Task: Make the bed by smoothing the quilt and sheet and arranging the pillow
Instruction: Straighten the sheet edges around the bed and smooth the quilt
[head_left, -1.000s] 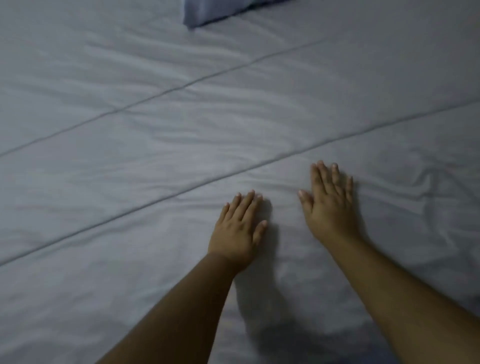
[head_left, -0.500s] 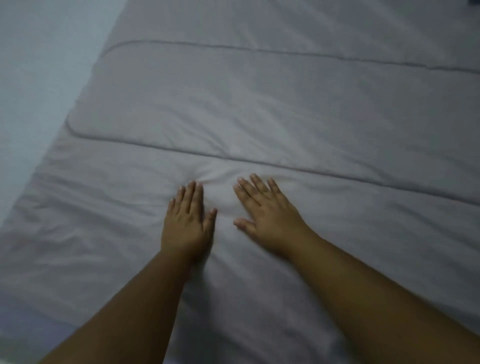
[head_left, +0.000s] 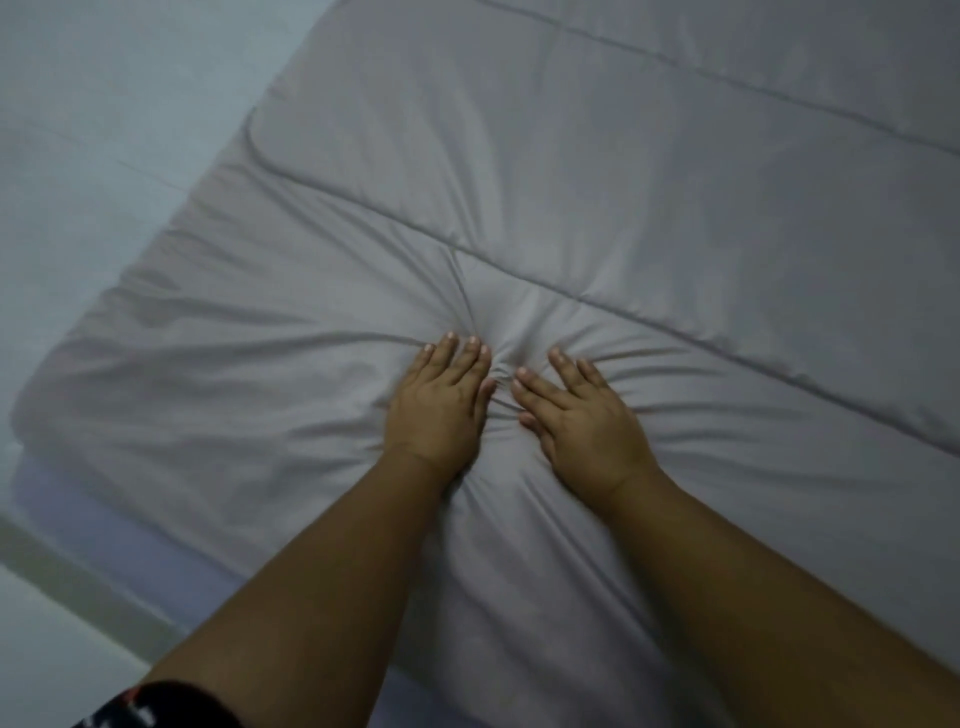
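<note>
Left grip (head_left: 439, 405) and right grip (head_left: 579, 418) press flat, fingers (head_left: 470, 364) straight, side by side on the grey quilt (head_left: 675, 234); creases fan outward from them across its stitched panels.

I see a pale blue-grey surface (head_left: 104, 130) filling the upper left, floor or wall I cannot tell; faint straight lines (head_left: 148, 174) cross it, slanting; a dull greenish band (head_left: 67, 566) runs diagonally through the lower left; below that band a paler patch (head_left: 47, 660) takes the corner; at the bottom edge I make out a dark sleeve (head_left: 156, 709) with red and white marks, too blurred to read.
</note>
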